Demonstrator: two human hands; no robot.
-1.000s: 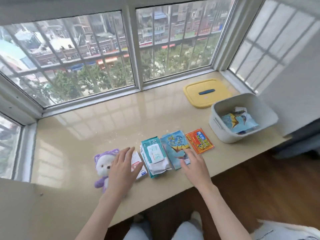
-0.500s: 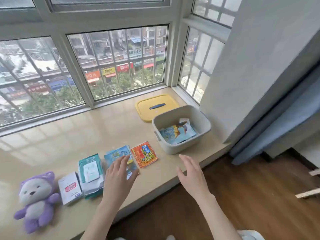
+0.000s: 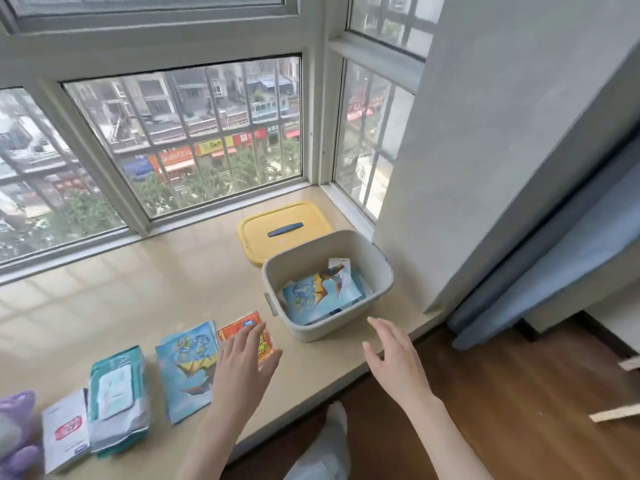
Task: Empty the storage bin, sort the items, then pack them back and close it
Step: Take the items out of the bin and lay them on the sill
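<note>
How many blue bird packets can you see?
2. One blue packet lies on the sill between the wipes pack and red packet; another sits inside the grey bin. More may hide underneath.

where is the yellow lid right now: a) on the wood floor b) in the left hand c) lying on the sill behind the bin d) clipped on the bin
c: the yellow lid lies flat on the sill just behind the open grey bin, with neither hand on it.
</note>
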